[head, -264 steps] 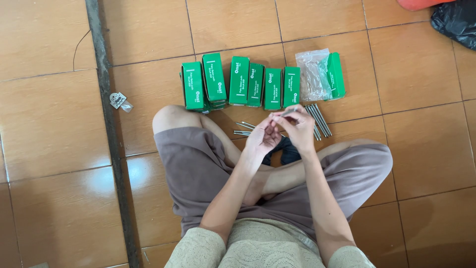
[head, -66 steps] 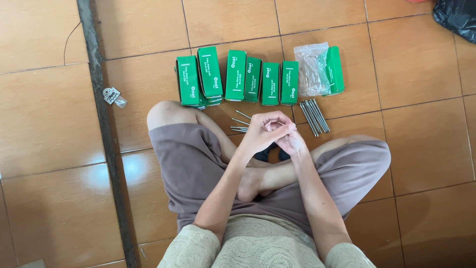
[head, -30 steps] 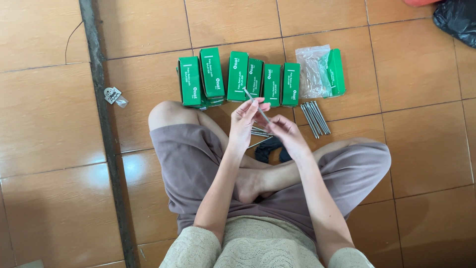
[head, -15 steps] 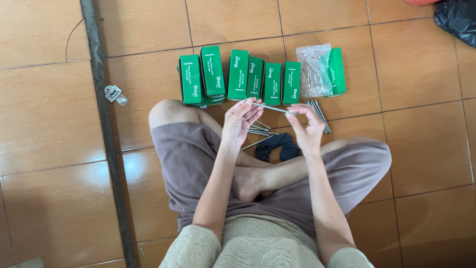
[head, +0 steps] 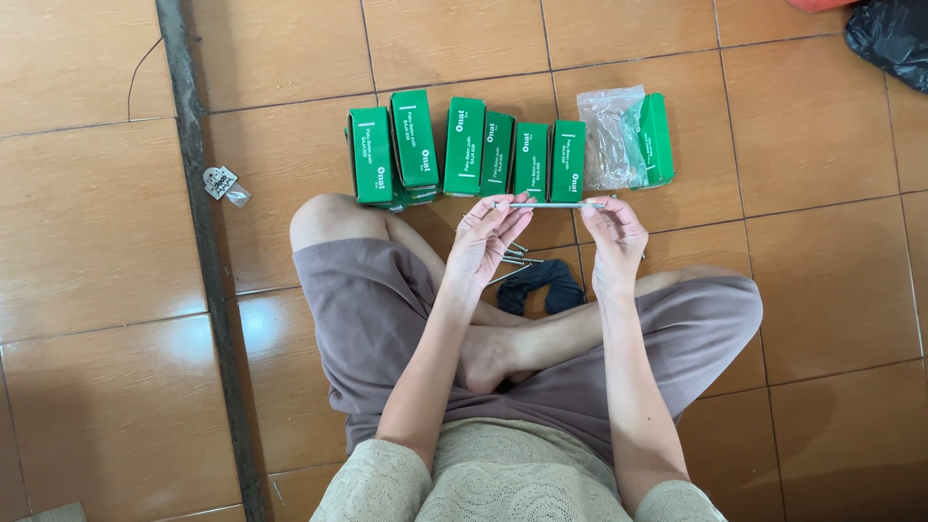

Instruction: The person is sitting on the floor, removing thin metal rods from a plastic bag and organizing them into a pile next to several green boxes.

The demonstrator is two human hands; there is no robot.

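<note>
I sit cross-legged on a tiled floor. A long thin metal rod is held level between my two hands: my left hand pinches its left end and my right hand pinches its right end. More metal rods lie on the floor just below my left hand. A row of green boxes lies on the tiles right beyond the rod. A clear plastic bag rests against another green box at the row's right end.
A dark cloth lies by my shins. A dark metal strip runs down the floor on the left, with a small crumpled wrapper beside it. A black bag sits at the top right corner.
My hands, earlier clasped together in my lap, have come apart and lifted. They now hold one rod stretched level between them, and my right hand has moved off to the right.
</note>
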